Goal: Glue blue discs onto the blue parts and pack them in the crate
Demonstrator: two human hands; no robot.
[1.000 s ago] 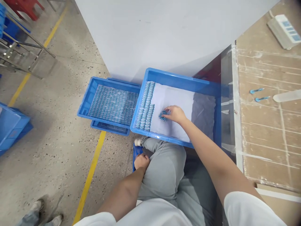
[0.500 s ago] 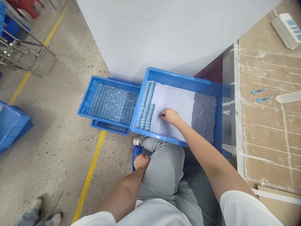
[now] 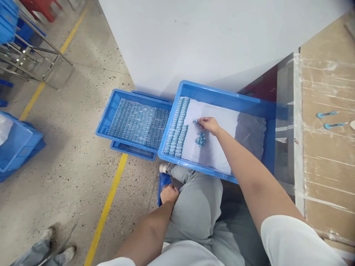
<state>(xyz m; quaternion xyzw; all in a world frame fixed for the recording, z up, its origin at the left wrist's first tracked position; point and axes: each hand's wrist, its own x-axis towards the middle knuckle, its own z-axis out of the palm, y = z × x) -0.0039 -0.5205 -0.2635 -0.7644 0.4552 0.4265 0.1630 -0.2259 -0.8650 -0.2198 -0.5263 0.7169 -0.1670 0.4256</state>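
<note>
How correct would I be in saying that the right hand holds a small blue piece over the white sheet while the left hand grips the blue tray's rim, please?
Not quite: the left hand rests against the grey trouser leg, apart from the blue tray, as the head view shows. The right hand does hold a small blue piece over the white sheet.

- Right hand (image 3: 208,125): off the pile (image 3: 200,139), now nearer the bin's (image 3: 195,161) far wall; fingertips pinch one piece (image 3: 195,121), pointing toward the rows.
- Pile: uncovered, apart from the hand; hidden under it half a second ago.
- View: shifted; device at upper right nearly gone, stick (image 3: 352,125) cut to its tip, more white material (image 3: 4,129) showing in the left crate (image 3: 20,144).
</note>
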